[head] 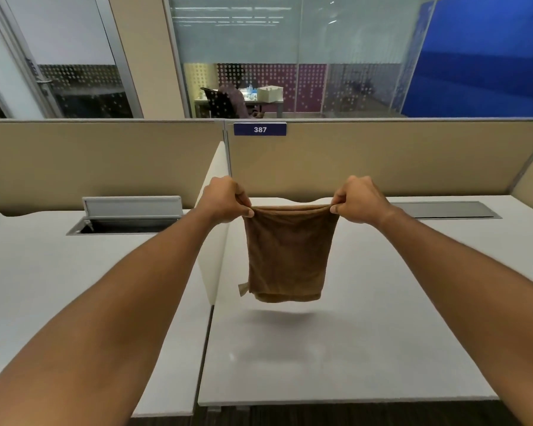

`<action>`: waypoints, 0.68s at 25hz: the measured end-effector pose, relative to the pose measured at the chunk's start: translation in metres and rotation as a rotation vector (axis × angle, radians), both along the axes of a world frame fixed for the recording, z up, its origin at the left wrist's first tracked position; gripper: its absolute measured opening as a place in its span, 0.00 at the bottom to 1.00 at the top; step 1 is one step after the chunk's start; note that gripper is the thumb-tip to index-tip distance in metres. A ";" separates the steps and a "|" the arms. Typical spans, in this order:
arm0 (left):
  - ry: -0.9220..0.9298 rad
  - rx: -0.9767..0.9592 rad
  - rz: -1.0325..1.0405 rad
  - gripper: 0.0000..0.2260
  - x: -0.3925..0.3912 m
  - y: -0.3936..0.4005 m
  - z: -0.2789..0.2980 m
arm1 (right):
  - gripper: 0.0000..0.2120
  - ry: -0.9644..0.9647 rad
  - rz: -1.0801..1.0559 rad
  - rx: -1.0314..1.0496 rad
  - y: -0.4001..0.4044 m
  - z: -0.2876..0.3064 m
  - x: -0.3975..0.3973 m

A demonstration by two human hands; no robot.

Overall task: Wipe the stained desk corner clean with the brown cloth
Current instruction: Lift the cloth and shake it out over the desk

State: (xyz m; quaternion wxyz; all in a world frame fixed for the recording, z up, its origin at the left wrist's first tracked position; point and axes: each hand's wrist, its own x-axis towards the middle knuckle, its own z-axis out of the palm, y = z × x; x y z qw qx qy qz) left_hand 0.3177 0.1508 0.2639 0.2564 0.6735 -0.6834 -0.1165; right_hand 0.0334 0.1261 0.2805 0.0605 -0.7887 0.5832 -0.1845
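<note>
The brown cloth [286, 253] hangs folded in the air above the white desk [366, 348], its lower edge clear of the surface and casting a shadow below. My left hand [225, 199] pinches its top left corner. My right hand [356, 198] pinches the top right corner, so the upper edge is stretched between both hands. I cannot make out a stain on the desk from here.
A low white divider [214, 241] separates this desk from the left desk [59, 272], which has an open cable hatch [126, 215]. A closed cable hatch [453, 209] lies at the back right. Beige partition panels [382, 161] with a "387" label [260, 129] stand behind.
</note>
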 end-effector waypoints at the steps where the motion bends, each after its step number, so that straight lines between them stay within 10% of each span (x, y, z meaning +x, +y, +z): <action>1: 0.012 0.011 -0.016 0.09 -0.001 -0.009 -0.002 | 0.07 0.004 -0.009 0.008 -0.006 0.001 -0.003; 17: 0.007 0.013 -0.218 0.05 -0.131 -0.136 0.006 | 0.05 -0.053 -0.238 -0.031 -0.082 0.003 -0.131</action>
